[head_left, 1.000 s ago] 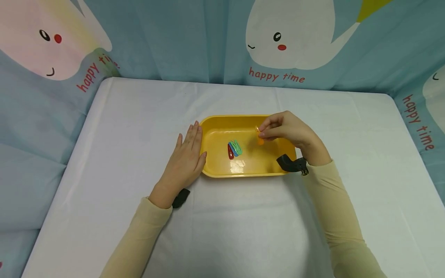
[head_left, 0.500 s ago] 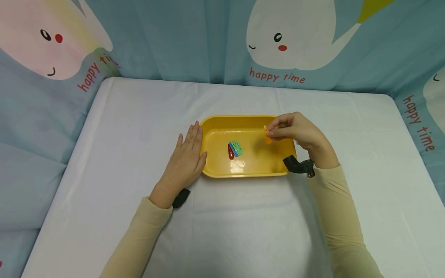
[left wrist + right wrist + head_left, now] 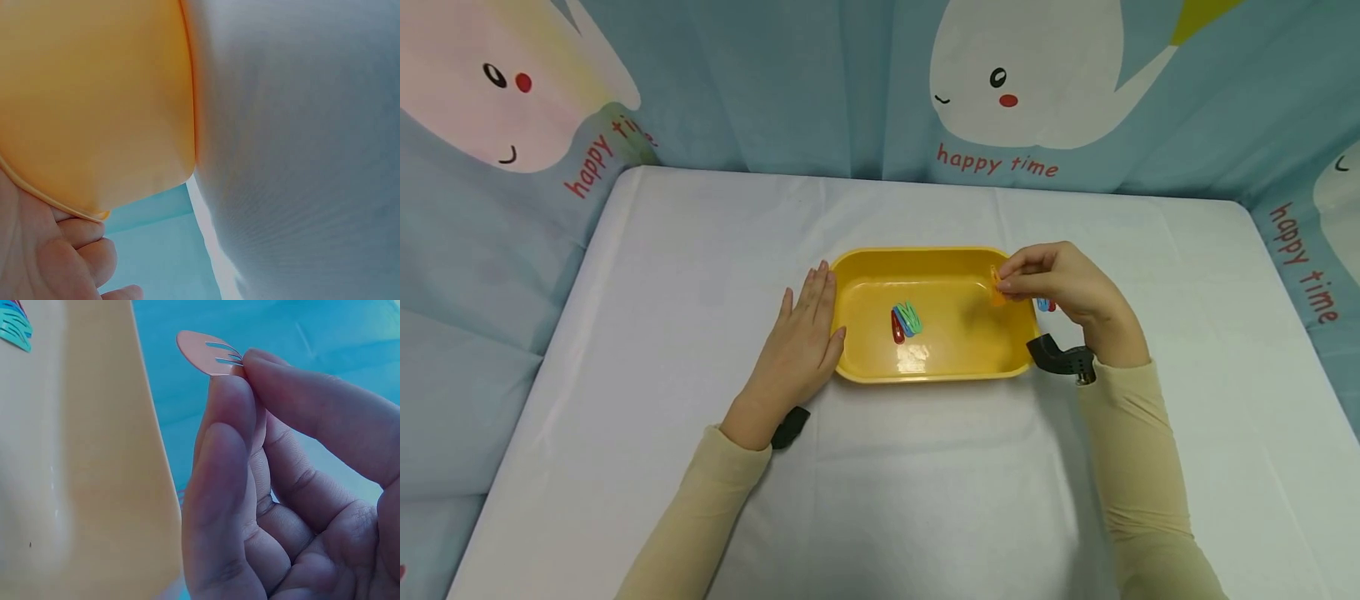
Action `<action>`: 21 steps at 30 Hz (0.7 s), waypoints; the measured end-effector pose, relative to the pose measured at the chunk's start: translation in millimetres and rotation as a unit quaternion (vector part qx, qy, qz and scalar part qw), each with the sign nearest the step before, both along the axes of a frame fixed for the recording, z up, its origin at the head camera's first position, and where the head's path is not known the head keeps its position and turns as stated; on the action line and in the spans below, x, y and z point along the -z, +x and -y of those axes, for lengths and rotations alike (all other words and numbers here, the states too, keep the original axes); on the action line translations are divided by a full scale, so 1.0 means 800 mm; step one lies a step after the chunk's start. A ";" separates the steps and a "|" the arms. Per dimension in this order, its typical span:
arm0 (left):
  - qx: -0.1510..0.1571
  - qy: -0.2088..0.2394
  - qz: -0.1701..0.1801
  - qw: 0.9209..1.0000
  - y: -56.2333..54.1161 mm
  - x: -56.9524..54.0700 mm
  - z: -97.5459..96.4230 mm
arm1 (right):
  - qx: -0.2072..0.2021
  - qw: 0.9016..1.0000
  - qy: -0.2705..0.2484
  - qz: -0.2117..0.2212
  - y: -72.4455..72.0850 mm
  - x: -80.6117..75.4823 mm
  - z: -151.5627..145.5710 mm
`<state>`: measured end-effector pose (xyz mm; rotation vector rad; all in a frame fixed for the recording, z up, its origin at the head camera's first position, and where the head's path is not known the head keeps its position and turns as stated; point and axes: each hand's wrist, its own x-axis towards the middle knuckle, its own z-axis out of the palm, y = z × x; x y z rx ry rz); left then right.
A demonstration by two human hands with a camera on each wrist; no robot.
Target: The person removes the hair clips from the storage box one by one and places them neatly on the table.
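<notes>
In the head view my right hand (image 3: 1071, 287) is over the right end of the yellow tray (image 3: 955, 367). Between thumb and fingertips it pinches an orange snap hair clip (image 3: 209, 353), whose broad end and slots show in the right wrist view. My left hand (image 3: 795, 346) rests against the tray's left rim, its fingers straight. In the left wrist view part of that hand (image 3: 59, 256) touches the rim. Red (image 3: 897, 327), blue and green (image 3: 910, 318) hair clips lie side by side on the tray floor, left of its middle.
Just beyond the tray's right rim, blue and red hair clips (image 3: 1047, 305) lie on the white tablecloth (image 3: 880, 492), partly hidden by my right hand. A blue curtain (image 3: 790, 92) with whale prints hangs behind the table.
My right hand has moved right across the tray with the orange hair clip, and the clips beyond the right rim have come into view. The left hand has stayed in place.
</notes>
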<state>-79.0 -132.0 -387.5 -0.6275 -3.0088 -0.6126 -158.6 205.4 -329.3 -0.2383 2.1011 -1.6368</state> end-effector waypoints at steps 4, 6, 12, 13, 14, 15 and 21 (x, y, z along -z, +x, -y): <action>0.000 0.001 0.000 1.000 0.000 0.000 0.000 | 0.006 1.000 0.001 -0.004 0.001 0.000 -0.007; 0.001 0.001 -0.001 1.000 0.000 0.000 0.000 | 0.009 1.000 -0.004 -0.005 0.001 0.000 -0.010; 0.001 0.001 -0.003 1.000 -0.001 0.002 0.000 | 0.025 1.000 -0.018 -0.001 0.003 0.001 -0.017; 0.001 0.001 -0.003 1.000 -0.001 0.002 0.001 | 0.028 0.999 -0.020 0.000 0.003 0.001 -0.018; 0.000 0.002 -0.003 1.000 -0.001 0.002 0.001 | 0.029 0.999 -0.022 0.001 0.004 0.002 -0.020; 0.000 0.003 -0.004 1.000 0.000 0.002 0.001 | 0.030 0.999 -0.024 0.001 0.004 0.002 -0.021; 0.000 0.005 -0.008 1.000 0.000 0.004 0.000 | 0.036 0.999 -0.021 -0.006 0.006 0.004 -0.031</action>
